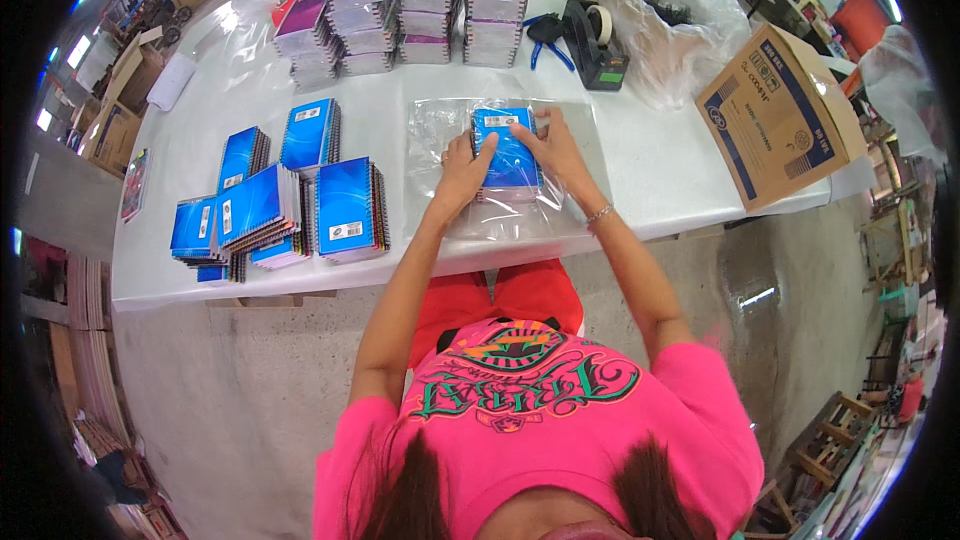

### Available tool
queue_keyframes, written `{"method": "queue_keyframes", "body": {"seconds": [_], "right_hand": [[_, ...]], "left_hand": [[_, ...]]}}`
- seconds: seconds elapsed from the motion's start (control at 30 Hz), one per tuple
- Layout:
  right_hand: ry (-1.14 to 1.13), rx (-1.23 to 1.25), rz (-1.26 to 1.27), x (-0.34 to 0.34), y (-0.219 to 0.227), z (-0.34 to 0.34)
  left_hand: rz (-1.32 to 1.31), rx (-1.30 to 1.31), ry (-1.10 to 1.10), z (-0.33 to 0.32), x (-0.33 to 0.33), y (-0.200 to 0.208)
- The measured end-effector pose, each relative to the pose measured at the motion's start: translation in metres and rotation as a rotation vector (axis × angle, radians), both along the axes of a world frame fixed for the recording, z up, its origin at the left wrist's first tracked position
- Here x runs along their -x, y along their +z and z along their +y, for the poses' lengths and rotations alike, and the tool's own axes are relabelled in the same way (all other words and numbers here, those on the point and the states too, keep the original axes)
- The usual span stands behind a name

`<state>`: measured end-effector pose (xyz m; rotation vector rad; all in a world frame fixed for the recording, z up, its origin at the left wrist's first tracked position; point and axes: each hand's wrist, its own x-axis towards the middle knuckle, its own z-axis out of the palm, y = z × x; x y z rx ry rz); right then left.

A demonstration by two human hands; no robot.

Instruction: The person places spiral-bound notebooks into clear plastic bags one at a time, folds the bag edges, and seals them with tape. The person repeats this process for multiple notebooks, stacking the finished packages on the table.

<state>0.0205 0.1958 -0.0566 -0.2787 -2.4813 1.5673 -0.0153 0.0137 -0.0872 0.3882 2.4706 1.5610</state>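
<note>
Blue spiral bks (pixel 511 172), white label (pixel 499 121) @ 12 o'clock, print illeg.; L grip (pixel 463 174) & R grip (pixel 562 153) clamped on 'em.

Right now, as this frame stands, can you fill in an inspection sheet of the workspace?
Surface: white-covered table.
Job's things: blue notebook stack on clear plastic; more blue notebooks piled to the left.
Clutter: wrapped stacks, tape dispenser, blue-handled tool, plastic bag and cardboard box.
Hands: left hand at the stack's left side, right hand at its right; both thumbs on the top cover, firmness of grip unclear.
Cables: nothing seen.
Surroundings: concrete floor; cartons beyond the table's left.
</note>
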Motion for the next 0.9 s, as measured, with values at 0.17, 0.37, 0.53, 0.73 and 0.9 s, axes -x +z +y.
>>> {"method": "queue_keyframes", "body": {"seconds": [0.17,0.37,0.53,0.73,0.9], "right_hand": [[0.003,0.442,0.068,0.001,-0.044,-0.006],[0.312,0.722,0.261,-0.051,0.044,-0.015],[0.427,0.495,0.362,-0.041,0.021,0.002],[0.357,0.117,0.486,-0.043,0.032,0.008],[0.530,-0.641,0.606,-0.037,0.124,0.019]], "left_hand": [[-0.240,-0.511,0.109,0.025,-0.019,0.016],[-0.006,-0.811,-0.122,0.001,-0.046,0.063],[0.204,-0.629,-0.303,-0.011,-0.048,0.066],[0.720,0.128,-0.378,-0.040,-0.024,0.126],[0.905,0.441,-0.597,-0.039,-0.014,0.192]]}}
